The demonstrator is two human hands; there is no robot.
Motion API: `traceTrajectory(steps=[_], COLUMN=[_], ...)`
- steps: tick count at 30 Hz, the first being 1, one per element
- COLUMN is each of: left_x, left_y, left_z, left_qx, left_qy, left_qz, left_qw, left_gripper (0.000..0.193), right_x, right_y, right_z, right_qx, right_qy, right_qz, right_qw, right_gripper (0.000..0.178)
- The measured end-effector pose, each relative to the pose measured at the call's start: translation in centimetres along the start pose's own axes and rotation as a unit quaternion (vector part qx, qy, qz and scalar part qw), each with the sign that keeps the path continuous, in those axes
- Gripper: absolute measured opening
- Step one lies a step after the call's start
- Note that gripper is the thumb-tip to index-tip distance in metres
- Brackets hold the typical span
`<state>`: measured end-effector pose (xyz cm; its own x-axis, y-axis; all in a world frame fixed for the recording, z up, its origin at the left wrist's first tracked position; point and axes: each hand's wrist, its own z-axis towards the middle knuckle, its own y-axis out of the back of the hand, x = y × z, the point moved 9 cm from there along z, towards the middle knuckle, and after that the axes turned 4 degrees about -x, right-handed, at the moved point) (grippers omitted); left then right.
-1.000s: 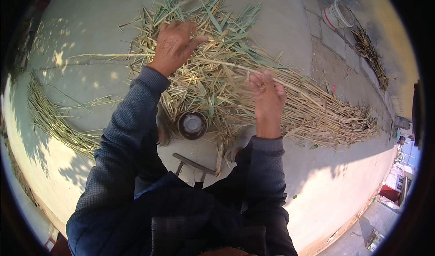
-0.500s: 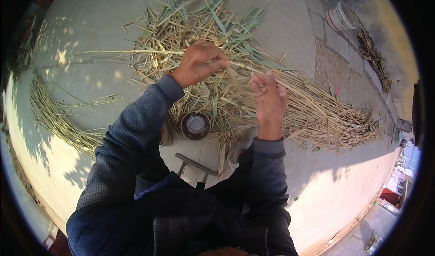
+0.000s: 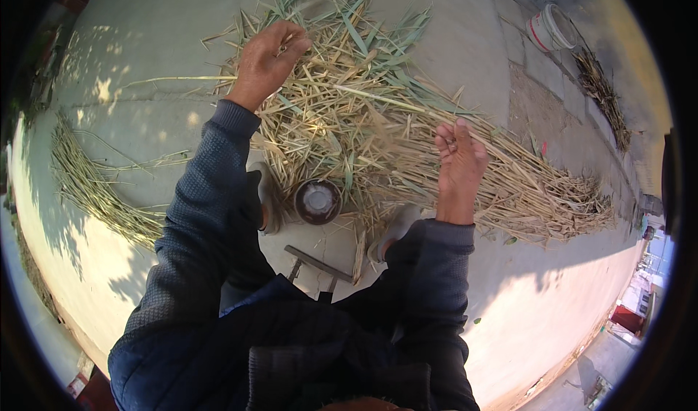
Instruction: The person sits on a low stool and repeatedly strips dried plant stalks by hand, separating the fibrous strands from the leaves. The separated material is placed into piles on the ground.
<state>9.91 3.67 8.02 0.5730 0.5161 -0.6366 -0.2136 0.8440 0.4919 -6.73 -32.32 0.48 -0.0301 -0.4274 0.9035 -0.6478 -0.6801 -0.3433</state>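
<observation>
A long pale reed stalk (image 3: 385, 101) runs across the heap of dry leaves and husks (image 3: 313, 134). My right hand (image 3: 464, 165) is closed, palm up, with its thumb against the stalk. Above the far left part of the heap is my left hand (image 3: 265, 62), its fingers curled and pressed together. Whatever they may pinch is hidden. The stalk's thin end sticks out to the left beyond that wrist. A thick bundle of reed stalks (image 3: 538, 182) lies to the right, beneath and beyond my right hand.
Between my shoes (image 3: 270, 200) stands a dark round container (image 3: 318, 201) with a pale inside. Closer in is a metal T-shaped bar (image 3: 320, 264). Cleaned-looking stalks (image 3: 94, 182) lie in a pile at left. A white bucket (image 3: 550, 28) and dark brushwood (image 3: 603, 98) are at far right.
My left hand has moved away to the far left, off the stalk's middle. My right hand has shifted right and slightly nearer, and the stalk has slid a little rightward.
</observation>
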Motion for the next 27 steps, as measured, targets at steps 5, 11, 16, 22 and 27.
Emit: traceTrajectory(steps=[5, 11, 16, 22, 27], left_x=[-1.8, -2.7, -1.2, 1.6, -5.3], left_y=[-5.5, -9.2, -8.7, -5.8, -6.4], left_z=[-2.3, -5.4, -5.5, -3.9, -3.8], left_qx=[0.213, 0.361, 0.302, 0.167, 0.15], left_qy=[0.008, 0.185, 0.274, 0.335, -0.06], left_qz=[-0.066, -0.292, -0.278, -0.197, 0.064], left_qw=[0.975, 0.866, 0.87, 0.906, 0.985], left_gripper=[0.031, 0.024, 0.022, 0.023, 0.022], right_x=[-0.1, 0.4, 1.3, 1.7, 0.7], right_y=[-0.4, -1.3, -2.1, -3.0, -3.8], right_z=[-0.1, 0.2, 0.2, -0.1, -0.5], right_qx=[0.011, 0.083, 0.14, 0.189, 0.196], right_qy=[-0.011, -0.01, 0.013, 0.031, 0.023], right_qz=[-0.001, 0.007, 0.005, -0.047, -0.076], right_qw=[1.0, 0.996, 0.99, 0.98, 0.977], right_gripper=[0.021, 0.021, 0.022, 0.023, 0.022])
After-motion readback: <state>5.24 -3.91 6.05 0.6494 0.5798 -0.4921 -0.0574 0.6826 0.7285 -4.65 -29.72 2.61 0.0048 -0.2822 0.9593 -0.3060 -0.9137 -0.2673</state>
